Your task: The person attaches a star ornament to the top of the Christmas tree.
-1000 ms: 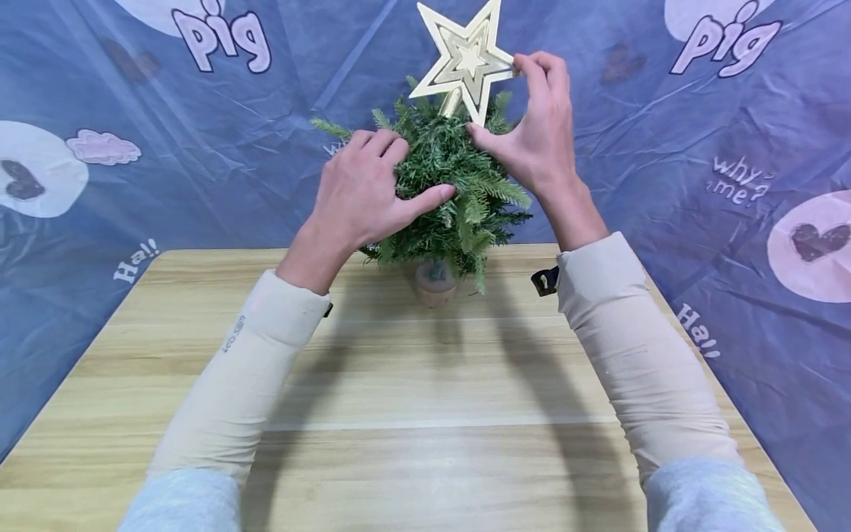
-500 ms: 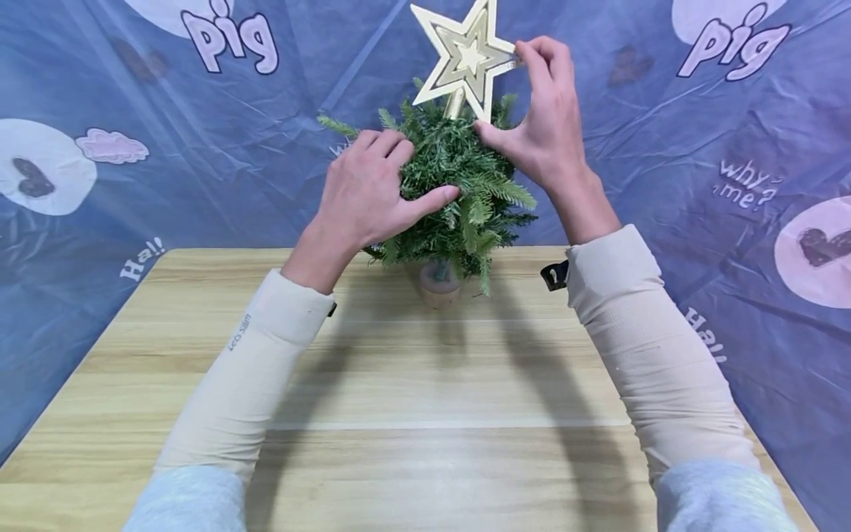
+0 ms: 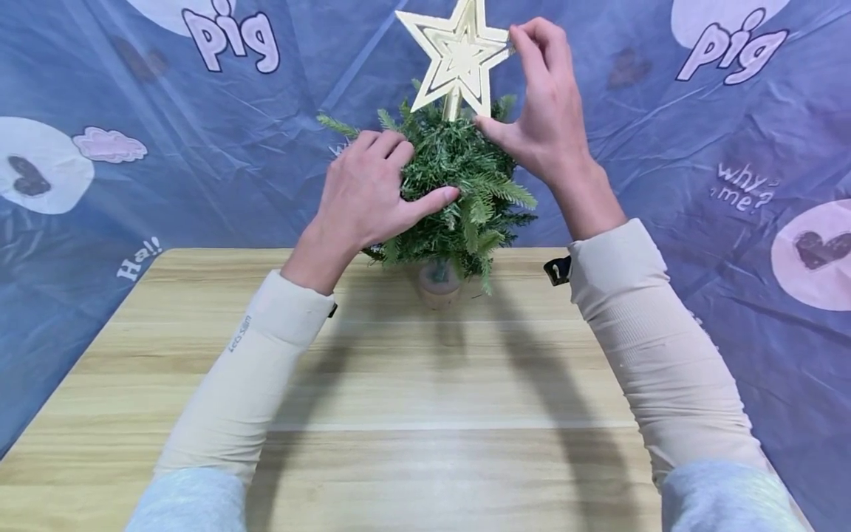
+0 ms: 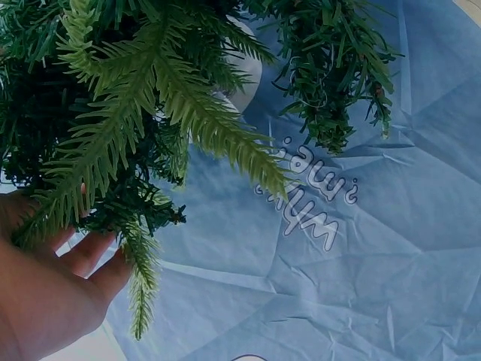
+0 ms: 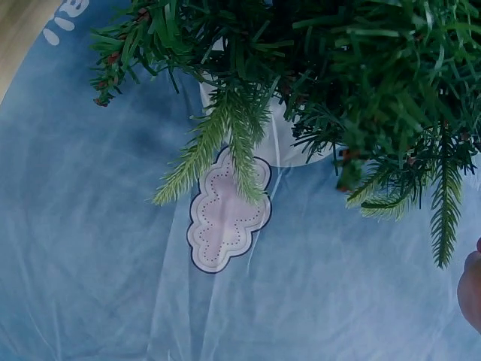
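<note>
A small artificial Christmas tree (image 3: 475,166) stands on a round base (image 3: 439,288) at the table's far end. My left hand (image 3: 366,192) grips its left side, thumb across the front and fingers in among the branches. In the left wrist view those fingers (image 4: 90,256) curl behind a light green sprig (image 4: 218,135). Above the treetop is a gold star topper (image 3: 460,58), its stem reaching down into the foliage. With my right hand (image 3: 548,122) I hold the star by its right side, fingertips at the right point and thumb at the lower right one. Only a fingertip (image 5: 471,289) shows in the right wrist view.
The wooden table (image 3: 425,391) stretches toward me, with shadows of both arms on it. A blue printed cloth backdrop (image 3: 233,170) hangs close behind the tree and along both sides. Spread sprigs (image 3: 337,125) stick out on the tree's left.
My right hand has risen slightly, turning the star counterclockwise so it leans less and its stem stands nearly upright. My left hand keeps its grip on the tree.
</note>
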`<state>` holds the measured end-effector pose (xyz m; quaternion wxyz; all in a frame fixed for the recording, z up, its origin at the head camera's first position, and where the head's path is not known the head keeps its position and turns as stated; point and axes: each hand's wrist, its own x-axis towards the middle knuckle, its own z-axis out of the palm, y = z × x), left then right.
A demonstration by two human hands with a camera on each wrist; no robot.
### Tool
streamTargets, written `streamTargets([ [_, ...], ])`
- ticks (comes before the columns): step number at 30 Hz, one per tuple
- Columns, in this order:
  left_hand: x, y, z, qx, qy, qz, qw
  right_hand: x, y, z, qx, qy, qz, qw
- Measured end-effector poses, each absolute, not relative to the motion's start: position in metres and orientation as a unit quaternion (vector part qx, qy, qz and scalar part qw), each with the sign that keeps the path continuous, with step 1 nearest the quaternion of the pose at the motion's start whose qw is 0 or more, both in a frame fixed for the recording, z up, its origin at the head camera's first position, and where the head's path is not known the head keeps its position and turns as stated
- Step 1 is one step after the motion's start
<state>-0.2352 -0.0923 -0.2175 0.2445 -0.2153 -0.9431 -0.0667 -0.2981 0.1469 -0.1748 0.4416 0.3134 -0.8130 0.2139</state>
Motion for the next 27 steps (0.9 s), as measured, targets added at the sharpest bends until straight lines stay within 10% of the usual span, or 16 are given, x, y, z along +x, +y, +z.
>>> streamTargets([
  [27,-0.2376,-0.0986,-0.2165,-0.264,-0.907,-0.042,0.324,-0.2975,0.1401,-0.1771,0.365,-0.748,0.24,0.499],
])
